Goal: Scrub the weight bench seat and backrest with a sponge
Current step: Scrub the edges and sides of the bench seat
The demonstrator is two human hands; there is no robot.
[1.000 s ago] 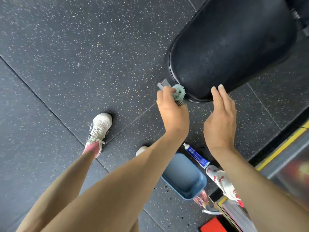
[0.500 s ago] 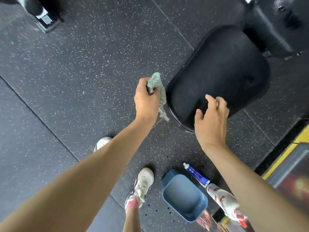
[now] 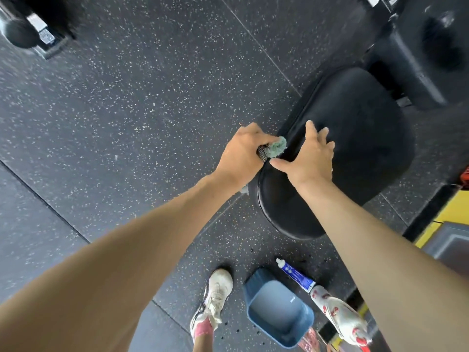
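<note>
1. The sponge, a fuzzy green thing with a dark mesh patch on the palm side, is pressed against the left side edge of the bench seat, roughly halfway along that side.
2. It's held by the left hand. The grip is closed right around it, with fingers curled over the top, so only the green end and a bit of mesh are left poking out.
3. The right hand is laid flat on top of the seat, just beside the sponge. Its fingers are spread and nothing is held, so that grip is wide. The thumb is stretched toward the sponge, but whether it actually touches can't be told.
4. The seat is black and padded, rounded at the near end, with a seam running round the rim. The backrest, also black, is seen past its far end at the top right.
5. All of it is set over a dark speckled rubber floor laid in big tiles.
6. Down near the feet, a blue tub is sat open side up. A blue-and-white tube with a white cap is lying just beside it, between tub and seat.
7. A white spray bottle with red print is lying right at the tube's tail end.
8. A white sneaker with a pink sock is planted left of the tub. Some blurry gym gear is parked in the top left corner, well apart from everything else.
</note>
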